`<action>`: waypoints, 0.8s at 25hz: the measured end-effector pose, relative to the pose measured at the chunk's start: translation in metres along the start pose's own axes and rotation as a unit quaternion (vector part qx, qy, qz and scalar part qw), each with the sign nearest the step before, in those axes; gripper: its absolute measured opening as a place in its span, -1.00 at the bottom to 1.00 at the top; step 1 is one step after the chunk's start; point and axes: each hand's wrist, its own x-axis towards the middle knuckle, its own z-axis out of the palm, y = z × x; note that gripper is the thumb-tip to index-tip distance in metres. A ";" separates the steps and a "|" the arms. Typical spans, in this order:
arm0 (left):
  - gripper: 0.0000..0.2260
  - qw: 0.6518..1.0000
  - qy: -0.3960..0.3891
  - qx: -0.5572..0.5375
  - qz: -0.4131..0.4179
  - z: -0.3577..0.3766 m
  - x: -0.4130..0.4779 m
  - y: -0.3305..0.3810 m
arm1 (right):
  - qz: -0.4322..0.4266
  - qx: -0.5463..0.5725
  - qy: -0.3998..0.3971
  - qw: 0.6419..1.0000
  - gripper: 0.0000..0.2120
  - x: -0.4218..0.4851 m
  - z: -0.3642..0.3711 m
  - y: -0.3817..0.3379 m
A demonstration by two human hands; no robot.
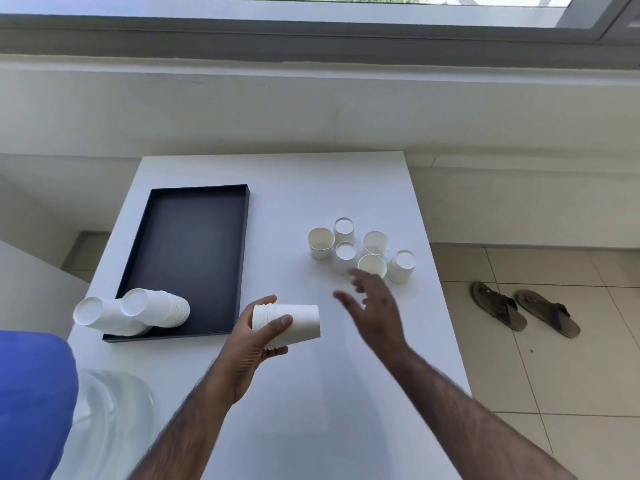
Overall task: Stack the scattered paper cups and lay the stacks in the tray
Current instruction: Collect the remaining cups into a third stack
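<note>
Paper cup stack [298, 323] (sideways) in left hand [251, 344]

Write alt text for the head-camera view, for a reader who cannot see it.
A person's left hand holds a stack of paper cups on its side above a white table, while the open right hand reaches toward six loose cups. Two stacks lie at the near end of a black tray.

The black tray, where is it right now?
In the head view, the black tray lies left on the white table, with two cup stacks across the tray's near corner.
</note>
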 end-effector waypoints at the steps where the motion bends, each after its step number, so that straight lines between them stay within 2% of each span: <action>1: -0.14 1.000 0.002 -0.004 -0.001 -0.004 0.001 -0.001 | 0.053 -0.092 0.015 0.994 -0.47 0.016 -0.001 0.018; 3: -0.11 1.000 0.008 -0.007 0.000 -0.009 0.003 -0.003 | 0.151 -0.275 -0.050 0.948 -0.47 0.043 -0.001 0.051; 5: -0.04 1.000 0.012 -0.007 -0.001 -0.013 0.004 -0.003 | 0.181 -0.341 -0.096 0.917 -0.54 0.062 -0.001 0.069; 7: -0.08 1.000 0.013 -0.010 0.001 -0.015 0.005 -0.003 | 0.172 -0.351 -0.099 0.915 -0.69 0.070 0.000 0.078; 9: -0.17 1.000 0.011 -0.016 0.003 -0.016 0.006 -0.002 | 0.146 -0.313 -0.074 0.935 -0.80 0.067 0.001 0.079; 10: -0.20 1.000 0.012 -0.020 0.005 -0.016 0.006 -0.001 | 0.138 -0.256 -0.053 0.955 -0.83 0.061 0.001 0.076; 12: -0.21 0.999 0.012 -0.028 0.008 -0.016 0.007 0.003 | 0.150 -0.072 -0.012 0.986 -0.79 0.040 -0.002 0.062; 13: -0.21 0.999 0.010 -0.031 0.009 -0.016 0.007 0.006 | 0.179 0.036 -0.010 0.983 -0.71 0.026 -0.005 0.051; 14: -0.22 0.999 0.007 -0.031 0.009 -0.015 0.008 0.008 | 0.217 0.150 -0.025 0.964 -0.65 0.012 -0.008 0.038; 15: -0.22 0.999 0.005 -0.031 0.008 -0.015 0.008 0.009 | 0.257 0.261 -0.053 0.929 -0.61 0.000 -0.011 0.031; 17: -0.23 0.999 0.000 -0.033 0.008 -0.014 0.009 0.011 | 0.304 0.456 -0.112 0.829 -0.56 -0.022 -0.014 0.028; 19: -0.24 0.999 -0.005 -0.034 0.010 -0.011 0.008 0.013 | 0.311 0.578 -0.131 0.743 -0.51 -0.036 -0.018 0.027; 20: -0.24 0.999 -0.010 -0.033 0.010 -0.009 0.008 0.013 | 0.310 0.611 -0.134 0.716 -0.47 -0.039 -0.020 0.025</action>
